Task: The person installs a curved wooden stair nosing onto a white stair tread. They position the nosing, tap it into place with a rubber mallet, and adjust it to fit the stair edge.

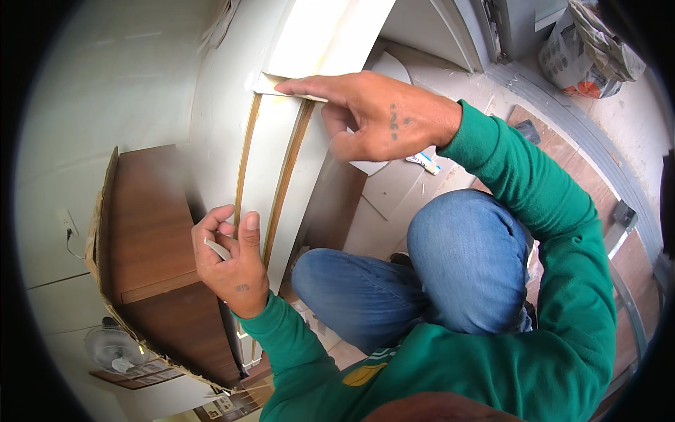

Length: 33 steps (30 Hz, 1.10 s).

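- Around us is a pale room: a white wall (105, 91) on the left, a tiled floor (387, 193) on the right, and a brown cabinet (155, 218) beside the work, with a fan (116, 348) beyond it.
- On the floor, near the right knee, we see a small white tube (424, 163); a plastic bag (562, 60) stands well apart, at the upper right.
- Between wall and knees runs the long white panel (270, 144), with two brown edges (287, 162) along its length.
- The white strip (265, 84) lies across the panel, over the upper ends of those edges, under our right index finger.
- Our right hand (394, 116) has that finger stretched out and the others curled; we cannot tell whether it grips the strip or only presses it.
- Our left hand (235, 271) is half closed around a pale sliver (217, 248), thumb raised, beside the panel.
- We judge the strip light, thin and fairly stiff, easily marked at its corners; we would hold it by its ends, with fingertips flat.
- The sliver looks light and perhaps brittle, best pinched at mid-length; the panel seems rigid and smooth, best steadied by its sides.
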Each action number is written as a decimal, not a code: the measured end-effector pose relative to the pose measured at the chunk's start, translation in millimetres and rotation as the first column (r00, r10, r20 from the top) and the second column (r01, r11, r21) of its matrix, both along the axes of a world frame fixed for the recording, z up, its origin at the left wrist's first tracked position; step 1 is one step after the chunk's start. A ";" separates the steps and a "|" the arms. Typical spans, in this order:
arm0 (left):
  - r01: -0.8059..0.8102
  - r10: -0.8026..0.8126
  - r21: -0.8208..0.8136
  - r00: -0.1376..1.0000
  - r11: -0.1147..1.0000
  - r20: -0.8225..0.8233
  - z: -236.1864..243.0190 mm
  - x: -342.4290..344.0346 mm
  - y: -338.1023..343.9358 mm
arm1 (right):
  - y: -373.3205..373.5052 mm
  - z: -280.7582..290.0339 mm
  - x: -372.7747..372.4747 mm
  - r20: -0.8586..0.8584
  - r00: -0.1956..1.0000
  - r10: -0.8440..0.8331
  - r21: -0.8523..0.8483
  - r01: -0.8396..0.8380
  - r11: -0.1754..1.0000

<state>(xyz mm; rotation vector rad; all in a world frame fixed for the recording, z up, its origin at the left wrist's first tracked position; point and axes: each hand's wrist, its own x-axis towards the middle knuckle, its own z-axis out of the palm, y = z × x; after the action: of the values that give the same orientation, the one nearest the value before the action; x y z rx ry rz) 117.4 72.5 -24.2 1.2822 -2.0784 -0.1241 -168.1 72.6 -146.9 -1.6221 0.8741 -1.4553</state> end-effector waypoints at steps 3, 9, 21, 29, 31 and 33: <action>0.067 -0.064 0.042 0.995 0.997 -0.073 -10.0 -13.9 -2.3 | 9.1 -0.3 -5.0 -0.059 0.998 0.014 0.052 -0.010 0.999; 0.098 -0.108 0.137 0.992 0.986 0.064 -22.2 -40.5 17.6 | 32.1 -52.7 -11.9 0.007 0.990 -0.144 0.067 0.143 0.987; 0.074 -0.147 0.312 0.965 0.947 0.217 -57.3 -54.3 13.5 | 11.0 -73.4 -2.1 0.048 0.997 -0.066 -0.007 0.066 0.998; 0.066 -0.184 0.521 0.966 0.851 0.180 -63.6 -46.2 18.6 | 4.2 -85.2 21.5 0.124 0.988 -0.088 -0.002 0.089 0.996; 0.123 -0.273 0.674 0.954 0.729 0.122 -73.6 -49.4 23.1 | 5.3 -83.1 20.0 0.120 0.991 -0.055 0.062 0.047 0.997; 0.300 -0.572 0.728 0.805 0.617 0.153 -90.8 -60.1 16.4 | 13.7 -107.7 10.8 0.130 0.986 -0.104 0.039 0.100 0.994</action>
<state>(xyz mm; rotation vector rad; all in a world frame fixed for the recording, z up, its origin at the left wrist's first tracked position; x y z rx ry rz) 57.3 88.9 -115.0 1.1840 -2.8125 -1.0368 -157.4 86.4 -254.6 -1.4580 0.9118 -1.5909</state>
